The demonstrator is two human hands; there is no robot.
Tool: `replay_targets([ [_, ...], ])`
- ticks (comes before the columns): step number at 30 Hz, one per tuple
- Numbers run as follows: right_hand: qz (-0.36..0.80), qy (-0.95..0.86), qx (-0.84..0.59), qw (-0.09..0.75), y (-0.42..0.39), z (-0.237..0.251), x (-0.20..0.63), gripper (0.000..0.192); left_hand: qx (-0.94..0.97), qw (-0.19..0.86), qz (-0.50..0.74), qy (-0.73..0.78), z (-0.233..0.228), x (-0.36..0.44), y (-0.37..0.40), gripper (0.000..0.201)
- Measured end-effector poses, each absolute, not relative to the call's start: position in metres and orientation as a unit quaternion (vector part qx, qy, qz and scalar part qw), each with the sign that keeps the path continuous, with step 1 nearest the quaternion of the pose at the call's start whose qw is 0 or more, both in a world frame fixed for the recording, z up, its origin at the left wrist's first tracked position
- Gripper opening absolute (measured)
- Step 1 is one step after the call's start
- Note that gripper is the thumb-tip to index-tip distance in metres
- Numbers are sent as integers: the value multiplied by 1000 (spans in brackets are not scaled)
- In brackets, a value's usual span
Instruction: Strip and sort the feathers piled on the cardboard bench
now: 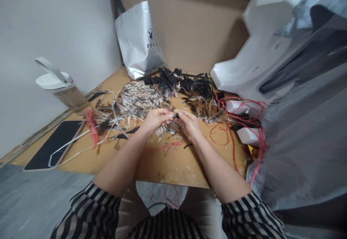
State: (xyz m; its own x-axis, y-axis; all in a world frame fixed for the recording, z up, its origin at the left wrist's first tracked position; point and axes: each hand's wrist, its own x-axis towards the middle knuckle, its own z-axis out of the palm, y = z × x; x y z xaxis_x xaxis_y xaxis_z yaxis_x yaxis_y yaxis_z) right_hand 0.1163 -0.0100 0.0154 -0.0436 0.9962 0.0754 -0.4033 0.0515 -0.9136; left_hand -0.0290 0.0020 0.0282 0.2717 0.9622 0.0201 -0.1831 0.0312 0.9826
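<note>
My left hand and my right hand meet over the middle of the table, both closed in a pinch. Small feathers show between the fingertips, partly covered by them; how many there are I cannot tell. Just beyond the left hand spreads a pile of pale, fluffy feathers. Black feathers lie in bunches farther back, and brown feathers rest to the right of my right hand. A strip of red plastic lies on the table below the hands.
A tablet with a white cable across it lies left, near a lidded drink cup. At the back stands a silver bag. Red string tangles around white plugs at right, beside grey cloth.
</note>
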Motion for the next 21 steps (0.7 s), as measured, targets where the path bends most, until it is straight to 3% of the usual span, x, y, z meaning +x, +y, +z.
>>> replay_targets([
  [16,417,-606,-396,549,-14,24,125,17,499,633,477,350,32,-31,2,27],
  [21,492,-567,-363,551,-13,20,127,20,480,647,476,352,33,-31,2,26],
])
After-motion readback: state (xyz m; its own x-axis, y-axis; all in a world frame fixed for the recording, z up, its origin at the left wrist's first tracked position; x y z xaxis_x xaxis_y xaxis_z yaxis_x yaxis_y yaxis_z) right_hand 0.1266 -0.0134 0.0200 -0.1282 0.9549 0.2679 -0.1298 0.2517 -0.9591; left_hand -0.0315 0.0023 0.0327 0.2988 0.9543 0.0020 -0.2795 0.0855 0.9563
